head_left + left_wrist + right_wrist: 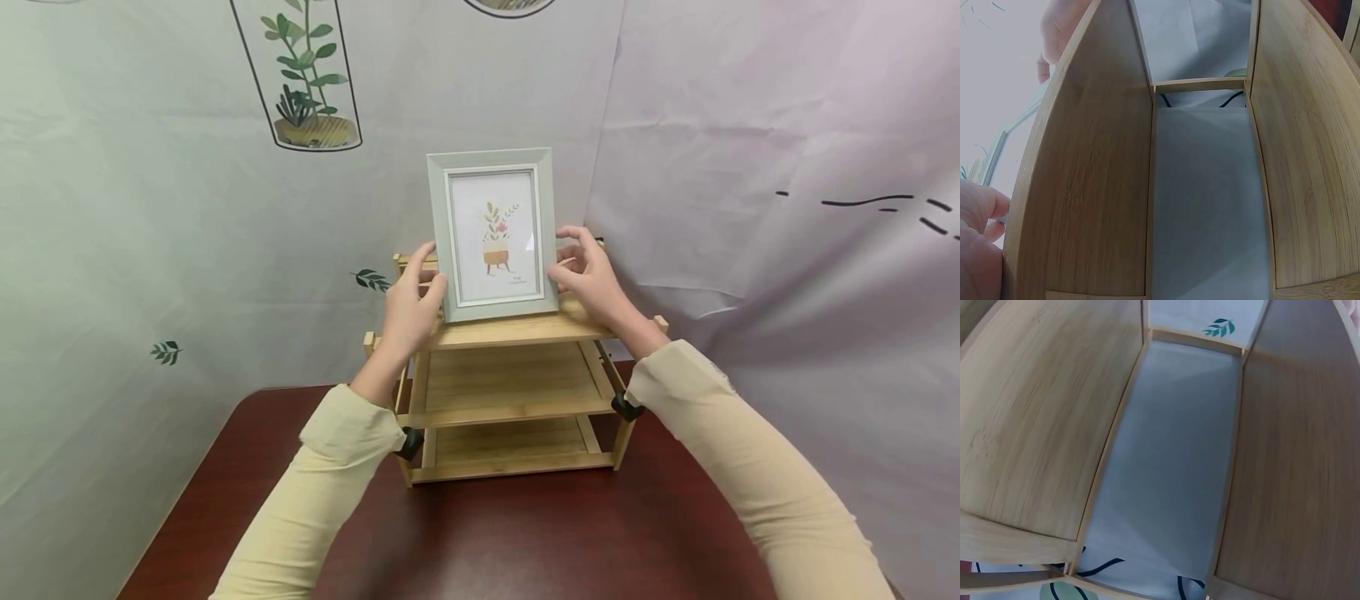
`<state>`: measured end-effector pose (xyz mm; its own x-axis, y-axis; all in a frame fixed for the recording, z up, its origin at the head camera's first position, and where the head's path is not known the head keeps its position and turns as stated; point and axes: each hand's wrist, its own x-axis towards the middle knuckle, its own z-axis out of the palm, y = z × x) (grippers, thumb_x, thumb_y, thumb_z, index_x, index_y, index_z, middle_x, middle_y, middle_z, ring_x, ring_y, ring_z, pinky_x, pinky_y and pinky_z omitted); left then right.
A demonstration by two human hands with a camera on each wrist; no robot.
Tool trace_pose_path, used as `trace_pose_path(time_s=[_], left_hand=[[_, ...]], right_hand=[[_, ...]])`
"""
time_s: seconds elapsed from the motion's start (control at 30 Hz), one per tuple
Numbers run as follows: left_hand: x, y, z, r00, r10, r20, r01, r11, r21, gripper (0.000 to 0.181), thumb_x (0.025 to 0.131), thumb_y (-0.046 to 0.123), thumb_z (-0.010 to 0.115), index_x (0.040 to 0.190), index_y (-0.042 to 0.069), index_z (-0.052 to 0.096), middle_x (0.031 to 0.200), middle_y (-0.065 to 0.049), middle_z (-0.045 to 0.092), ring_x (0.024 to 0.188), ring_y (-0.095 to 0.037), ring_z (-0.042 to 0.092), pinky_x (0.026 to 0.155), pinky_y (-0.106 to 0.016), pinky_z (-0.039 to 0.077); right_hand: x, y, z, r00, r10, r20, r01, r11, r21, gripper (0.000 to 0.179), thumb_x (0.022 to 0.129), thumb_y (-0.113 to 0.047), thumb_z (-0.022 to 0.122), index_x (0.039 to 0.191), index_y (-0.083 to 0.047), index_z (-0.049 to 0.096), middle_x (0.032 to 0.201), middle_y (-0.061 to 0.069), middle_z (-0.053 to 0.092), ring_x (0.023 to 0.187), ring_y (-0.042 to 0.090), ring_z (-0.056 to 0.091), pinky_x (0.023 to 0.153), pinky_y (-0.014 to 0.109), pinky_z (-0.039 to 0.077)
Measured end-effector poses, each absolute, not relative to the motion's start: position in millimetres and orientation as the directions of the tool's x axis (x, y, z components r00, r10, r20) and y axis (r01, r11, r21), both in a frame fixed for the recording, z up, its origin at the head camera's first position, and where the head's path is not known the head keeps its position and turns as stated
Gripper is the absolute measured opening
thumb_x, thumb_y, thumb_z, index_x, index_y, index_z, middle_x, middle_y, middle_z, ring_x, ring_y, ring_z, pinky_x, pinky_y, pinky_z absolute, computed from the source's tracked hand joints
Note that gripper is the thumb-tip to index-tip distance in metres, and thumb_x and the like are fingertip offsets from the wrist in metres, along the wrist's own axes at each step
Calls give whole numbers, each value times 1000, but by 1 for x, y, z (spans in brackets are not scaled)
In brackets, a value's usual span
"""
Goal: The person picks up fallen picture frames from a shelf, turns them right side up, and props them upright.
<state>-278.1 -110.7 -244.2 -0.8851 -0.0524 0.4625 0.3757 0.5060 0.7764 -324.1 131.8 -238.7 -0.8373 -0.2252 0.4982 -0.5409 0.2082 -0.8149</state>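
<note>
A picture frame (493, 311) with a pale grey-green border and a print of a potted plant stands near upright on the top board of a wooden shelf rack (510, 333). My left hand (411, 304) holds its left edge, thumb at the front and index finger along the side. At the right edge, my right hand (596, 279) has its thumb against the border and its other fingers bent beside it. The left wrist view catches part of the left hand (975, 234) and the frame's edge (997, 150) beyond the shelf board. Boards fill the right wrist view.
Two lower shelves (517, 379) of the rack lie below the top board. The rack stands on a dark red table (495, 542). Close behind and at both sides hangs a pale cloth backdrop (187, 225) printed with plants and leaves.
</note>
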Motion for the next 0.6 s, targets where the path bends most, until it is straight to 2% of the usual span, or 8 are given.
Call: trace_pose_path(time_s=[0.6], left_hand=[[-276, -112, -246, -868, -33, 496, 407, 527, 746, 45, 91, 25, 42, 136, 24, 34, 115, -16, 57, 99, -29, 58, 81, -41, 48]], right_hand=[[-321, 131, -241, -819, -221, 530, -562, 122, -818, 48, 76, 6, 48, 120, -4, 33, 81, 5, 49, 62, 7, 50, 52, 21, 44]])
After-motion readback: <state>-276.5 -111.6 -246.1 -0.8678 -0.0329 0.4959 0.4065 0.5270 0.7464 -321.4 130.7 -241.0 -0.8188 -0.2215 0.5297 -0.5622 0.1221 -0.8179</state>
